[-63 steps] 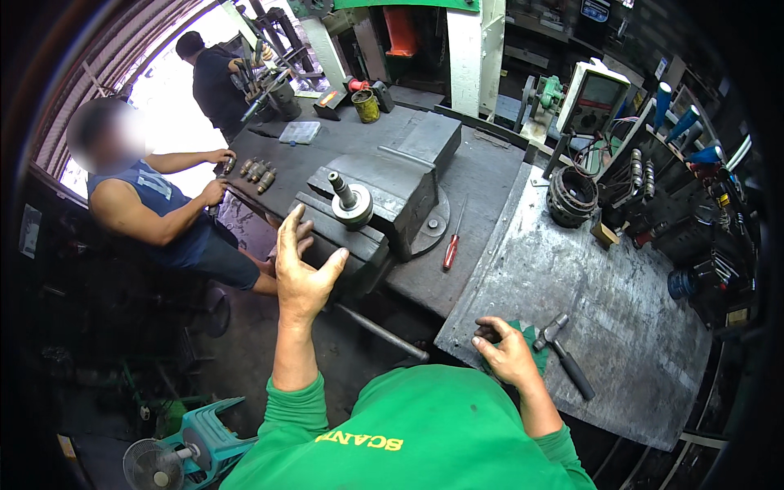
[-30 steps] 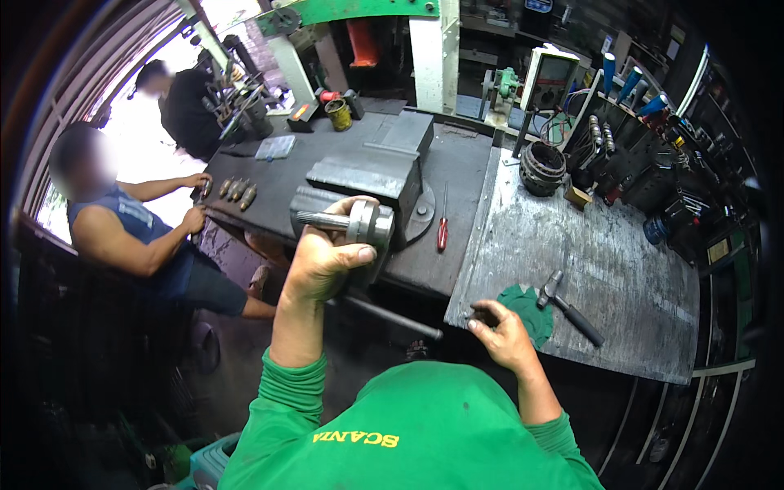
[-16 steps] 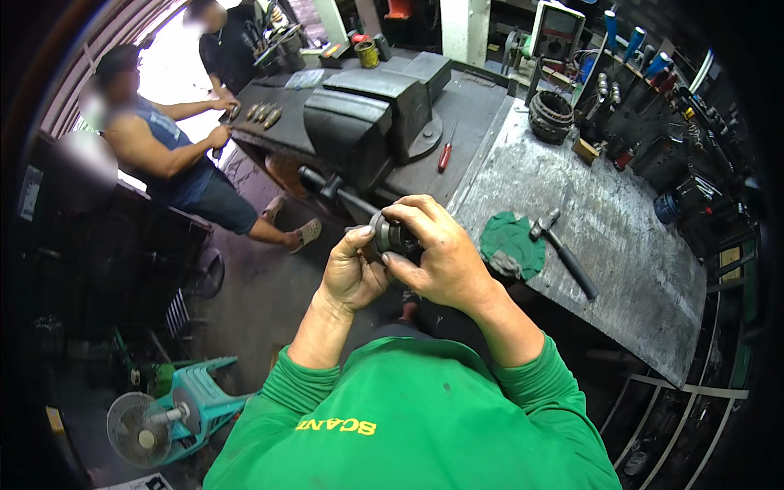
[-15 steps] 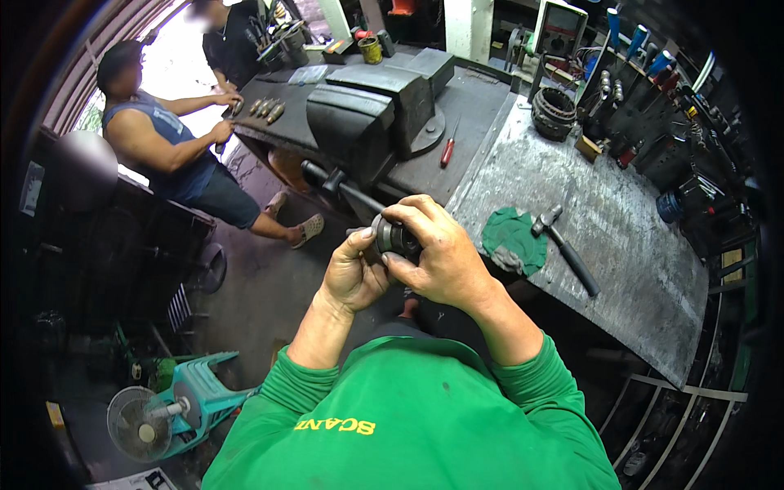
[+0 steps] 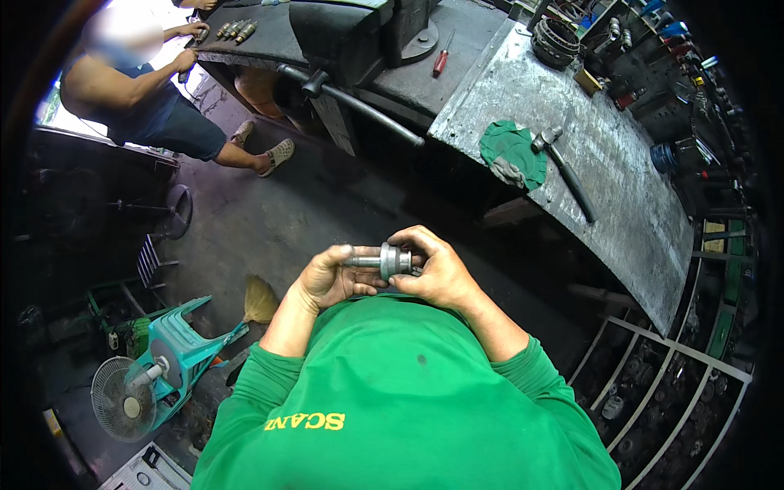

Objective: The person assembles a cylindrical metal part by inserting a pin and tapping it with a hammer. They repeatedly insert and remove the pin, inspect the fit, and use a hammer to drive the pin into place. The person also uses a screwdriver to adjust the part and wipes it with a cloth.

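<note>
Close to my green shirt, both hands are closed around a grey metal shaft with a thick round collar [image 5: 387, 260]. My left hand [image 5: 323, 282] grips the slim end, its thumb lying along the top. The collar end sits between the thumb and fingers of my right hand [image 5: 438, 273]. The shaft lies roughly level, pointing left to right. Part of its right end is hidden by my right fingers.
Ahead stands a bench with a big vise [image 5: 339, 41], its handle bar [image 5: 367, 108] sticking out toward me. A metal-topped table [image 5: 621, 212] at right bears a hammer [image 5: 569, 175], a green cloth [image 5: 510, 151] and a ringed metal part [image 5: 555, 41]. A co-worker [image 5: 122, 82] stands far left; a fan [image 5: 124, 400] is near left.
My hands have drawn the shaft down, nearer my body and away from the vise. It now lies sideways, showing its slim end. The view has tilted lower.
</note>
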Demonstrator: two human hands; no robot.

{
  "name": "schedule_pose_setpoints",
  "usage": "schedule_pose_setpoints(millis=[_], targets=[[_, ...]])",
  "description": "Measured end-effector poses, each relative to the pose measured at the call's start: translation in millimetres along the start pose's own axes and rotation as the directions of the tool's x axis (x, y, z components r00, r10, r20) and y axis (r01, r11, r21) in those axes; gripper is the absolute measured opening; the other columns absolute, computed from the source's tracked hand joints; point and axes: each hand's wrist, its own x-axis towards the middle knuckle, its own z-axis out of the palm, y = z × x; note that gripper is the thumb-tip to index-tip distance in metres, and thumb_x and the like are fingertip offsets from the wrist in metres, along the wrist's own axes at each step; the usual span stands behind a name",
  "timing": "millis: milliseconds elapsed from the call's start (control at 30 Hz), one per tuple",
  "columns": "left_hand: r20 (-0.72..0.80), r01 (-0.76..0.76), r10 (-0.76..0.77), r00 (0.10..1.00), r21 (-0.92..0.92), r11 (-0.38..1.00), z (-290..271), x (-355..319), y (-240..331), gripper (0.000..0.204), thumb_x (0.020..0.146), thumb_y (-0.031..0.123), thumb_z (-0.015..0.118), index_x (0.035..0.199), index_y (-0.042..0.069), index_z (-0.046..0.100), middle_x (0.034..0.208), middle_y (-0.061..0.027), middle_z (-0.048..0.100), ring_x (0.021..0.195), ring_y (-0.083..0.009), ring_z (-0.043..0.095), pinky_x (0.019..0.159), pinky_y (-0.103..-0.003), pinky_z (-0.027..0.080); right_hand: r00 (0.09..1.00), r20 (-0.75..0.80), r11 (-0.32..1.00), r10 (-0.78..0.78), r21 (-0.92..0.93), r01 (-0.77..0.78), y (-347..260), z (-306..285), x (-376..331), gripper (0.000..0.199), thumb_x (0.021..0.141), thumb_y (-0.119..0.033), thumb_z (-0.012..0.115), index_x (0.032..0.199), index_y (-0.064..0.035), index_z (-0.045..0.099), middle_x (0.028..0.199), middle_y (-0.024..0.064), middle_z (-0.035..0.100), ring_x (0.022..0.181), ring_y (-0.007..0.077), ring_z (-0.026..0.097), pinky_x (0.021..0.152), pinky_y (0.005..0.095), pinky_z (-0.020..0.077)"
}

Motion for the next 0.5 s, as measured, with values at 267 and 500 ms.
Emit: schedule_pose_setpoints(millis=[267, 500], targets=[[-0.214, -0.128, 0.186, 0.959, 0.261, 0.957, -57, -73, 6, 0.072, 0.08, 0.01, 0.088, 0.144, -0.002, 0.056, 0.125, -0.0172, 0.069, 0.101, -0.0258, 0.075, 0.081, -0.036, 0.068, 0.993, 0.055, 0.984, -0.104, -0.14, 0.11, -9, 100, 28, 0.049, 0.073, -0.005, 0.079, 0.12, -0.0017, 0.063, 0.117, 0.0107, 0.061, 0.11, 0.0235, 0.066, 0.097, 0.0373, 0.0548], [-0.162, -0.276, 0.262, 0.951, -0.074, 0.958, -99, -146, -13, 0.076, 0.081, 0.021, 0.085, 0.146, -0.001, 0.053, 0.126, -0.016, 0.069, 0.111, -0.0292, 0.072, 0.09, -0.043, 0.066, 0.977, 0.18, 0.968, -0.116, -0.201, 0.152, -29, 183, 49, 0.052, 0.073, -0.003, 0.079, 0.123, -0.0035, 0.066, 0.119, 0.0121, 0.062, 0.113, 0.0291, 0.067, 0.098, 0.0394, 0.0559]])
